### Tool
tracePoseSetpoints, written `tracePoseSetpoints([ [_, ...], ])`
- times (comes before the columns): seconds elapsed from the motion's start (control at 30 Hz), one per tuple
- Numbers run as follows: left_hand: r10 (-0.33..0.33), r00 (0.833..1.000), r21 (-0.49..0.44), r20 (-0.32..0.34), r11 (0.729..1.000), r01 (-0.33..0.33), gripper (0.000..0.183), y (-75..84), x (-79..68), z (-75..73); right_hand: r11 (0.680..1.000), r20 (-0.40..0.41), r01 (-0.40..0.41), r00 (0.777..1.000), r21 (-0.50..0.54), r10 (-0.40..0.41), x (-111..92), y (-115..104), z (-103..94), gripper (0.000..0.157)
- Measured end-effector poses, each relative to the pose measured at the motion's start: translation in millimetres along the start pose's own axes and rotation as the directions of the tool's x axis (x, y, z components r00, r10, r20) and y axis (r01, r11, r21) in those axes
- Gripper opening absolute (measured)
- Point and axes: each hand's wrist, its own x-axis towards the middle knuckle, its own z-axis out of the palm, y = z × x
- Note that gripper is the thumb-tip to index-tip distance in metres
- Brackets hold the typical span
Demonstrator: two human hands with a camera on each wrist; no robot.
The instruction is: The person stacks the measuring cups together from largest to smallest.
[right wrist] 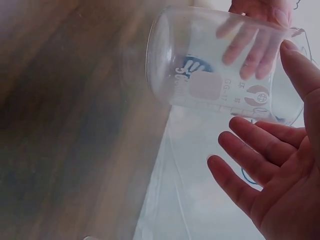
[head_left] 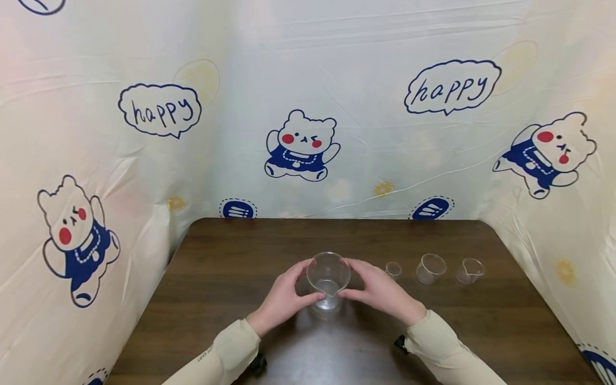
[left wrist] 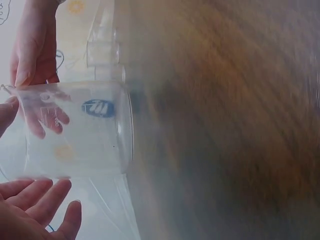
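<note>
A clear glass beaker (head_left: 329, 275) with a pouring spout stands upright between both hands in the middle of the table. My left hand (head_left: 284, 295) grips its upper left side, thumb near the spout at the rim. From the opposite side my right hand (head_left: 385, 293) holds the upper wall, its thumb also by the rim. White printed marks and a graduated scale show on the beaker (right wrist: 205, 85) in the right wrist view. Whether its base touches the tabletop I cannot tell.
To the right, in a row on the dark wooden table (head_left: 231, 251), stand a tiny glass beaker (head_left: 393, 271), a larger beaker (head_left: 430, 270) and a small spouted beaker (head_left: 470, 271). A printed cloth (head_left: 366, 160) hangs behind and along both sides.
</note>
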Motion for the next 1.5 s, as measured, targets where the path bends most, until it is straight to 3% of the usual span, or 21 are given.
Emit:
tracePoseSetpoints([
  [0.17,0.018,1.000,-0.019,0.010,1.000,-0.017,0.073,4.7,-2.9,5.7,1.000,-0.042,0.021,0.999,-0.010,-0.022,-10.9,0.5,-0.3,0.072],
  [0.5,0.006,0.998,0.002,0.058,1.000,-0.006,0.075,5.9,-9.6,17.1,0.999,-0.062,-0.024,0.998,-0.042,0.021,-31.7,-0.6,0.8,0.069],
  [0.8,0.064,0.995,0.002,0.072,0.998,-0.064,0.075,9.3,-12.2,22.8,0.998,-0.124,-0.030,0.992,-0.060,0.022,-47.3,-2.9,2.6,0.069],
  [0.97,0.040,0.996,-0.006,0.084,0.999,-0.039,0.075,9.8,-13.6,24.8,0.997,-0.139,-0.032,0.990,-0.064,0.022,-51.2,-3.8,3.6,0.070],
  [1.5,0.062,0.996,0.003,0.064,0.998,-0.063,0.074,6.7,-17.2,29.5,0.995,-0.172,-0.004,0.985,-0.098,-0.013,-55.9,-2.8,8.2,0.067],
])
